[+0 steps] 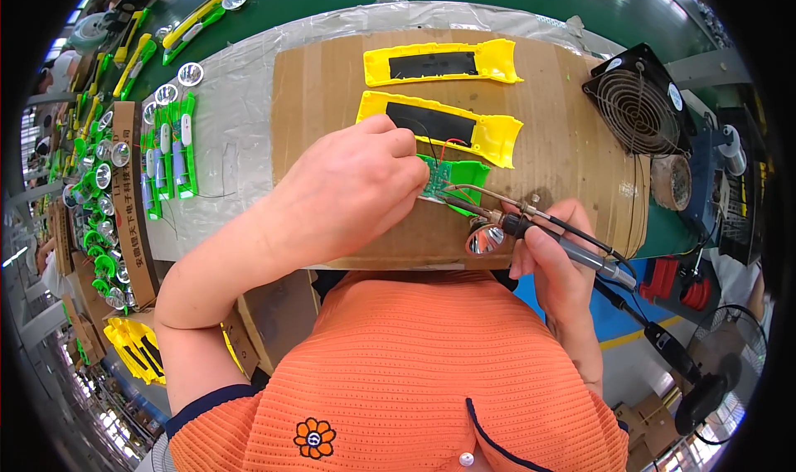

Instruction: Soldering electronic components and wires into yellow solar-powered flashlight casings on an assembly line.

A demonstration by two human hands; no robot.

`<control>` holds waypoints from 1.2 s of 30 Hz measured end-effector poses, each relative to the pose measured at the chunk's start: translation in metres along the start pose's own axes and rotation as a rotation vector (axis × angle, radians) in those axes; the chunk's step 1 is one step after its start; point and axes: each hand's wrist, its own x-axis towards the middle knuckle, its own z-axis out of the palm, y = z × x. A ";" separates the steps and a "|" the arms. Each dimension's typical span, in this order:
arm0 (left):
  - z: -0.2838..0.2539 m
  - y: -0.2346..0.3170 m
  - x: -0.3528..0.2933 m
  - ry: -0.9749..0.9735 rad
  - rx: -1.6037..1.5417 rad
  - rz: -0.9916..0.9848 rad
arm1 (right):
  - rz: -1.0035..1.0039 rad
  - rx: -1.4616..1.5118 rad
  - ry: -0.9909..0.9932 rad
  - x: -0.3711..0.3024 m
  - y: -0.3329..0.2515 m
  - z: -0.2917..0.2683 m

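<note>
My right hand (557,261) grips a soldering iron (572,251) with a thin metal feed tube along its top. The iron's tip points left and reaches the small green circuit board (437,179) in a green plastic housing (469,174). My left hand (356,192) is closed at the board's left edge, fingertips pinched; what they hold is hidden. Thin red and black wires run between the board and a yellow shell (497,136) with a black panel, just beyond. Below the iron's tip lies a round reflector (487,239), partly covered by my right hand and the iron.
Another yellow shell (441,62) lies farther back on the cardboard sheet (319,82). A black fan (637,99) and a solder spool (670,182) stand at the right. Several green housings (181,145) with reflectors lie left, beside a cardboard box edge (135,207).
</note>
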 end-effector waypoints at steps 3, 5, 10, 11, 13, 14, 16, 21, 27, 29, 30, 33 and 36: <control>0.001 0.000 0.001 0.002 0.012 0.000 | 0.003 -0.015 0.005 0.000 0.000 0.001; 0.001 0.000 0.002 0.005 0.008 0.001 | 0.006 -0.026 0.004 0.000 0.000 0.001; 0.002 0.001 0.002 0.002 0.014 -0.011 | -0.009 -0.012 -0.001 0.001 0.001 0.002; 0.002 0.001 0.002 0.000 0.013 -0.013 | -0.009 -0.013 -0.001 0.001 0.001 0.001; 0.002 0.001 0.002 -0.002 0.013 -0.014 | -0.030 -0.012 -0.013 0.002 0.003 0.000; 0.003 0.001 0.003 0.006 0.008 -0.010 | -0.030 -0.013 -0.014 0.002 0.004 0.000; 0.003 0.001 0.004 0.014 0.000 -0.004 | -0.039 -0.005 -0.013 0.002 0.003 0.000; 0.004 0.001 0.003 -0.008 0.014 -0.026 | 0.012 -0.027 -0.026 0.002 0.001 -0.004; 0.003 0.002 0.004 -0.011 0.029 -0.016 | -0.048 0.067 0.026 0.006 -0.003 -0.016; 0.004 0.001 0.002 -0.006 0.024 -0.030 | -0.148 0.108 0.006 0.015 -0.003 -0.030; 0.004 0.002 0.002 -0.005 0.016 -0.034 | -0.148 0.124 0.031 0.018 -0.004 -0.037; -0.001 0.006 0.002 -0.067 0.039 -0.073 | -0.193 0.140 0.070 0.025 0.001 -0.047; -0.023 0.004 0.010 -0.021 0.023 -0.044 | -0.237 0.174 0.101 0.028 0.002 -0.045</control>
